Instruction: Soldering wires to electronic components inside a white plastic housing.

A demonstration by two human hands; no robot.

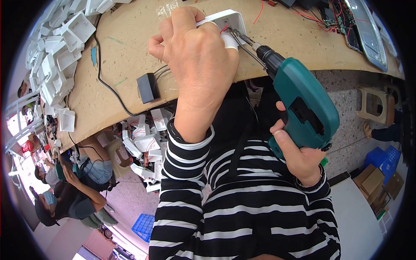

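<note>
My left hand (197, 56) is closed on a white plastic casing (235, 18) at the table's near edge; its fingertips are partly hidden. A short red wire (224, 29) shows inside the casing. My right hand (299, 156) wraps round the handle of a green pistol-shaped soldering gun (310, 97) with a black front collar. Its metal tip (237, 34) and a thin tube beside it reach to the casing by my left fingers. Whether the tip touches the wire is too small to tell.
White casings (54, 56) are heaped at the table's left, with more (145, 138) below its edge. A black adapter box (147, 88) and black cable (99, 65) lie on the table (134, 43). Wired boards (331, 15) sit far right. A co-worker (71, 190) sits at left.
</note>
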